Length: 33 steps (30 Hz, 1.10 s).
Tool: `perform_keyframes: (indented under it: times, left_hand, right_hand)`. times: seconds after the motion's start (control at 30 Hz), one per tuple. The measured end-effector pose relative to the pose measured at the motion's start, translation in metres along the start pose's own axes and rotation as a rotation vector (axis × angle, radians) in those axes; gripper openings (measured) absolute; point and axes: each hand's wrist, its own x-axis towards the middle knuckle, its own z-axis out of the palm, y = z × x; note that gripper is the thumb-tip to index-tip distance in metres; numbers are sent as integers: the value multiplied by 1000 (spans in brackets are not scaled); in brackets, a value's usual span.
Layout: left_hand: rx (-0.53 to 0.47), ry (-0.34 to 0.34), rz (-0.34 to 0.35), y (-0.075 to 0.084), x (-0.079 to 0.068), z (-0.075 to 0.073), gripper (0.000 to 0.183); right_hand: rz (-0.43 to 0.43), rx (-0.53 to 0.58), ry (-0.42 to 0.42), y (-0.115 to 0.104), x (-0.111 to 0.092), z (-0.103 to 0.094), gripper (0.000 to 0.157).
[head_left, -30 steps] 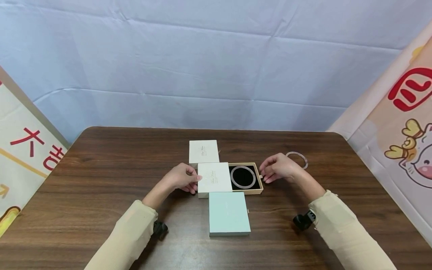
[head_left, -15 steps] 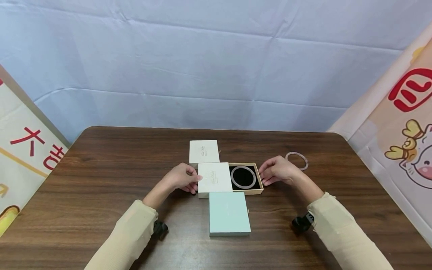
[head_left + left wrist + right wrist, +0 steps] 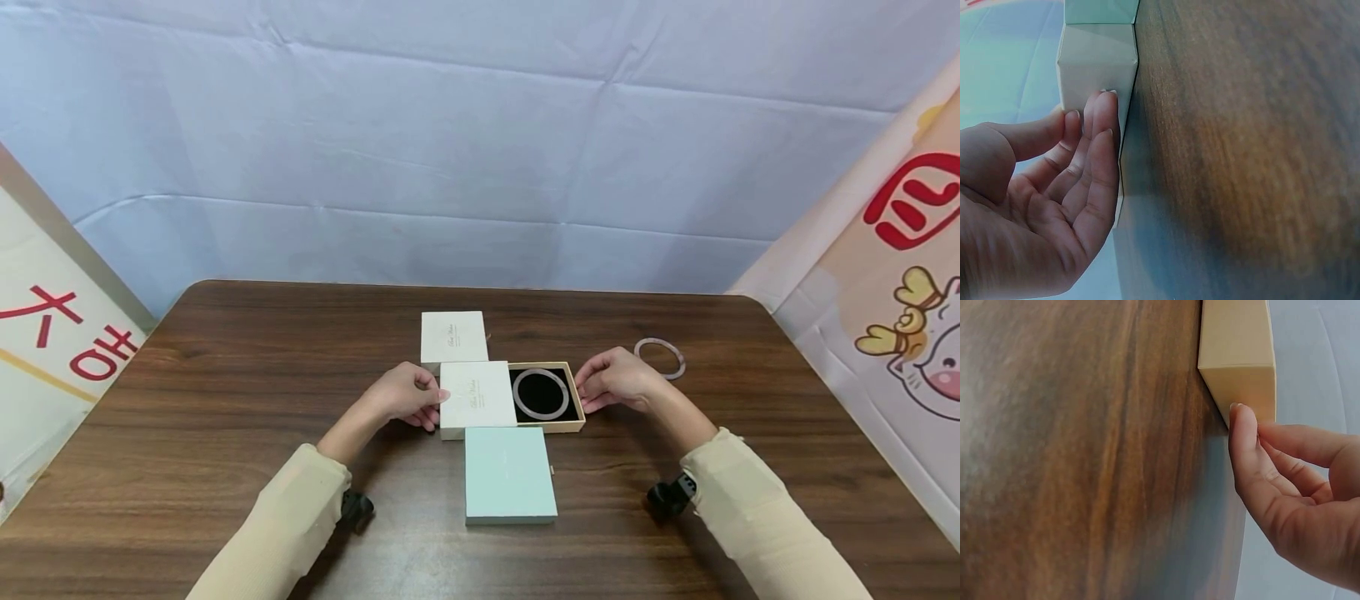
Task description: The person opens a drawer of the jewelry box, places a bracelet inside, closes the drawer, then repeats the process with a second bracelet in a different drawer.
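Observation:
In the head view, a white sleeve box point(image 3: 474, 395) stands mid-table with its cream drawer point(image 3: 561, 427) pulled out to the right. A pale greyish bangle point(image 3: 541, 416) lies flat on the drawer's black lining. My left hand point(image 3: 405, 396) touches the sleeve's left end; the left wrist view shows straight fingers point(image 3: 1105, 112) along the end wall and the thumb at its top edge. At the drawer's right end is my right hand point(image 3: 618, 379), its fingertips point(image 3: 1244, 415) against the end wall in the right wrist view. The drawer's pull tab is hidden behind this hand.
A second pale bangle point(image 3: 681, 362) lies on the brown table point(image 3: 300, 350) behind the right wrist. Another white box point(image 3: 453, 336) sits behind the sleeve box, and a mint-green box point(image 3: 510, 475) in front. A pale cloth point(image 3: 450, 150) hangs beyond the table's back edge.
My right hand has shifted slightly left and down onto the drawer's end, covering the tab. The left hand, the boxes and both bangles stay where they were.

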Motion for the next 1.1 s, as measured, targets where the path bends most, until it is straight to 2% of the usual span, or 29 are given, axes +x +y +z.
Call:
perform_keyframes:
  times: [0.33,0.57,1.1]
  left_hand:
    - [-9,-2,-11,1,-1,0,21]
    - [5,-12,15,0,-1,0,21]
    - [9,-10,14,2,-2,1,21]
  right_hand:
    - [-5,18,-6,1,1,3,19]
    - [-12,11,4,0,3,5,21]
    - [-19,24,-13,-1,5,7,20]
